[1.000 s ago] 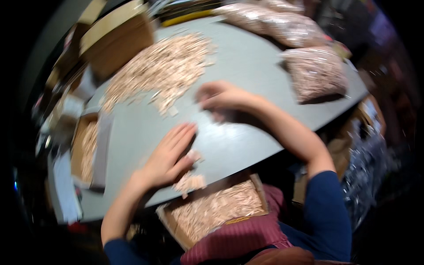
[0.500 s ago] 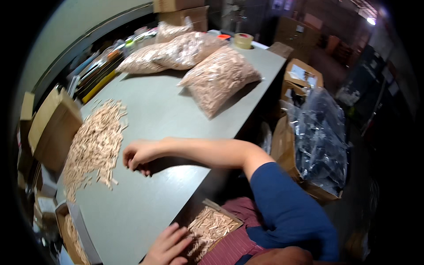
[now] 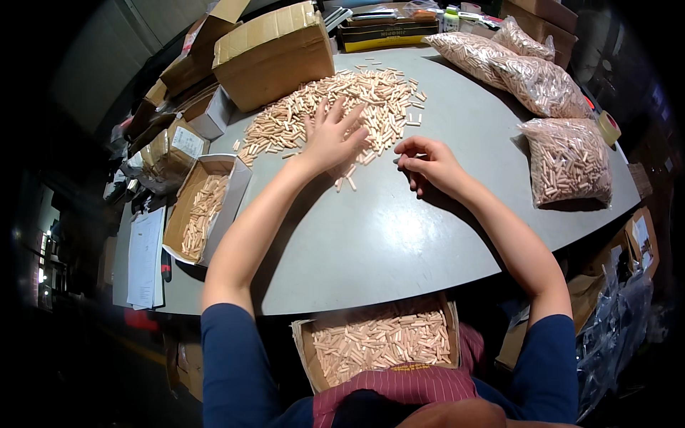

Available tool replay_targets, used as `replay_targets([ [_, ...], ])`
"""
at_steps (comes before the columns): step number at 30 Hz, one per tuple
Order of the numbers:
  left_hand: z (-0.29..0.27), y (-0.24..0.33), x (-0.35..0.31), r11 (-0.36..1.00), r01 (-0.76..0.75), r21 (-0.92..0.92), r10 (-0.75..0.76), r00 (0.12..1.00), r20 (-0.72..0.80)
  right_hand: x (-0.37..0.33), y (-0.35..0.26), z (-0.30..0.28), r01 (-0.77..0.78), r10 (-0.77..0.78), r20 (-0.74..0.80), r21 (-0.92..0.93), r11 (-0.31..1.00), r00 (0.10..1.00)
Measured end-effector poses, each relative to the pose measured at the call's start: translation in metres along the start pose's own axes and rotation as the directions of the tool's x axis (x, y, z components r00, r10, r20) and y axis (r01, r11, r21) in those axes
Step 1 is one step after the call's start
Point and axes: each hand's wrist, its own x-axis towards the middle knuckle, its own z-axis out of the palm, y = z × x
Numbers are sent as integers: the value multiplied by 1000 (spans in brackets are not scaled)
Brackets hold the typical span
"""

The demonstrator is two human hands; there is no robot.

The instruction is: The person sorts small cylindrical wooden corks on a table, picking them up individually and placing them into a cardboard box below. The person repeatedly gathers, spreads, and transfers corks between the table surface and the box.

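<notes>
Short pale wooden dowels lie in a loose pile on the grey table. My left hand rests on the near part of the pile, open, with its fingers spread over the dowels. Just right of the pile's near edge is my right hand, its fingers curled together above the table. A small dark bit shows at its fingertips, too small to name. At my lap, below the table's front edge, a cardboard box holds many more dowels.
Clear plastic bags of dowels stand at the right, beside a tape roll. A closed carton borders the pile at the back. To the left are a white tray box with dowels and papers. Plastic sheeting hangs lower right.
My view has swung to the left. My left hand has moved from over the lap box onto the dowel pile. My right hand stays by the pile's edge, fingers still curled.
</notes>
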Motion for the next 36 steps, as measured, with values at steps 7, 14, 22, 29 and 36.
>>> replay_targets([
  [7,11,17,0,998,50,-49,-42,987,157,-3,2,-1,19,-19,-47,-6,1000,999],
  [14,-17,46,-59,996,-55,-72,66,985,160,-14,-7,10,64,-69,-50,-94,993,996],
  [22,-56,84,-120,990,-76,-116,102,965,241,-27,-5,24,341,-341,56,-305,889,938],
  [29,-68,99,-158,987,-146,-63,157,954,255,-51,-24,49,635,-564,358,-642,430,744],
  [36,-73,87,-161,985,-168,-44,174,944,280,-75,-24,81,810,-529,642,-563,164,554],
])
